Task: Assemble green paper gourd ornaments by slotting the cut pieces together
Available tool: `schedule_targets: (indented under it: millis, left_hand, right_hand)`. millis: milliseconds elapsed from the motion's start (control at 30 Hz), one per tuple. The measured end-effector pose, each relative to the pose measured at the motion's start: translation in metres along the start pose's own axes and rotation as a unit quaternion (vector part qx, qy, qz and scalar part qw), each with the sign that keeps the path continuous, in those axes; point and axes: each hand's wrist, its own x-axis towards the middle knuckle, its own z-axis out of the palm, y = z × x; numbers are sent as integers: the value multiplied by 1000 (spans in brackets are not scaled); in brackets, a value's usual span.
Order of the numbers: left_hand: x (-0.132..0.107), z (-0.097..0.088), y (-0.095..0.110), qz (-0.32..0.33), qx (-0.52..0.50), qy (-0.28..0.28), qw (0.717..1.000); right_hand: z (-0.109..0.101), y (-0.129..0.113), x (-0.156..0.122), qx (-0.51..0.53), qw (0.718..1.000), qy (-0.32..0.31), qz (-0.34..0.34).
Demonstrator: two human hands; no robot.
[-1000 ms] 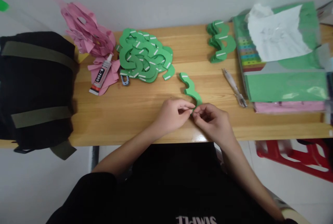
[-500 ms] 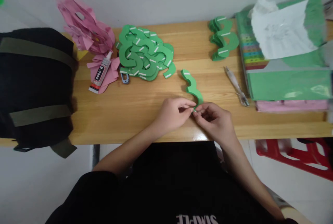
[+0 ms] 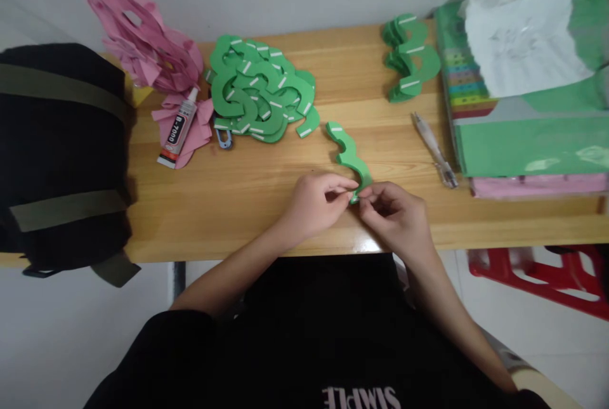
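Observation:
A green wavy foam piece (image 3: 349, 154) lies on the wooden table in front of me, its near end between my hands. My left hand (image 3: 316, 203) is closed, thumb and finger pinching that near end from the left. From the right, the fingertips of my right hand (image 3: 398, 209) press together at the same end. Whether they hold the foam itself or a small strip on it cannot be made out. A white strip shows on the far end of the piece. To the left is a heap of similar green pieces (image 3: 259, 89), many bearing white strips.
Pink cut pieces (image 3: 147, 41) and a glue tube (image 3: 178, 130) lie at the left, beside a black bag (image 3: 61, 155). Stacked green pieces (image 3: 412, 57), a pen (image 3: 434, 150) and green sheets (image 3: 533, 142) under a crumpled white paper (image 3: 528, 41) are at the right. A red stool (image 3: 537, 279) stands below.
My fingertips have drawn slightly apart, so more of the green piece's near end shows between them. The whole view has shifted a little.

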Motion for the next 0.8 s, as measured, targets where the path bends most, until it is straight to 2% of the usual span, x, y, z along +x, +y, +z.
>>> schedule_targets:
  millis: [233, 400, 600, 700, 800]
  left_hand:
    - [0, 0, 0, -5, 4, 3, 1000]
    - [0, 1, 0, 3, 12, 6, 1000]
    - [0, 1, -1, -5, -8, 6, 1000]
    - [1, 0, -2, -13, -26, 2, 1000]
    - [3, -1, -2, -27, -38, -15, 999]
  right_hand:
    - [1, -2, -1, 3, 1000, -7, 9]
    - [2, -1, 0, -11, 1000, 15, 13]
    - [-4, -5, -5, 7, 1000, 6, 16]
    - [-10, -8, -6, -73, 996, 12, -45]
    - [-16, -9, -1, -174, 968, 9, -180]
